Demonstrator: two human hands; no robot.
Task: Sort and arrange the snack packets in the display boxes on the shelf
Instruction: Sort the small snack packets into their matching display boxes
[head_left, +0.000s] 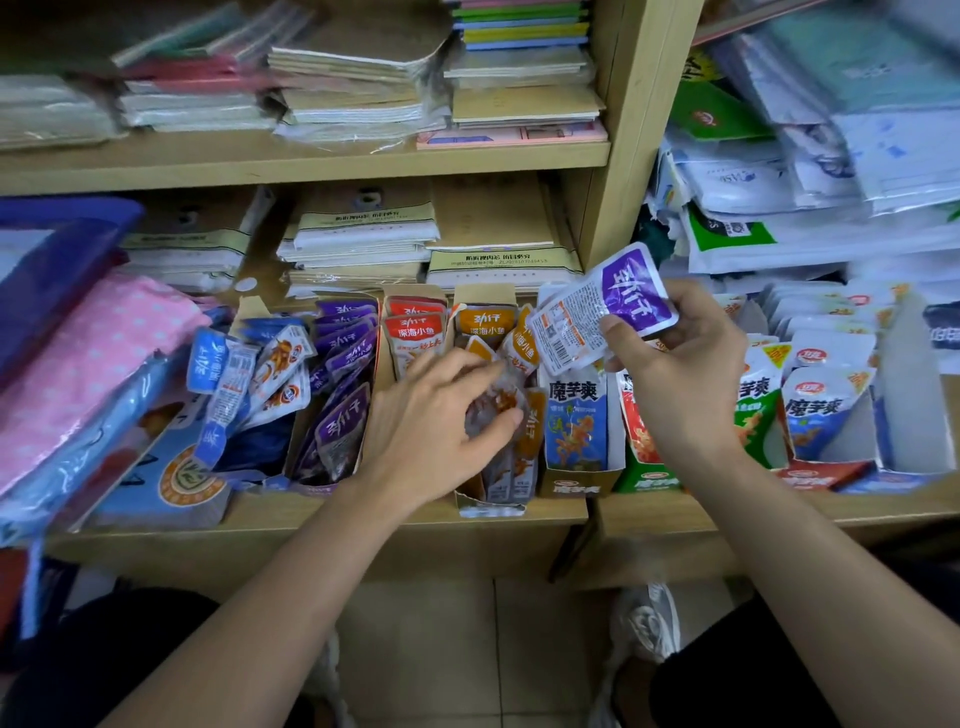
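Right grip (680, 374) is raised over the shelf (311, 512) about mid-length. Its thumb and fingers curl round a small stack of pkts, w/ a purple packet (636, 293) face-up on top and a white-backed packet (569, 332) w/ barcode fanned out just beside it. Left grip (441, 415) is down in the orange-packet box (485, 501) at the shelf's front edge, fingers bent over a dark packet (498, 410). That part is blurred, but the packet is prob. pinched between thumb and fingertips. Display boxes stand in a row along the front edge. From the left end they hold blue packets (244, 379), then purple packets (343, 415), then red packets (415, 332). Konjac packets (574, 415) stand upright just right of the orange box.
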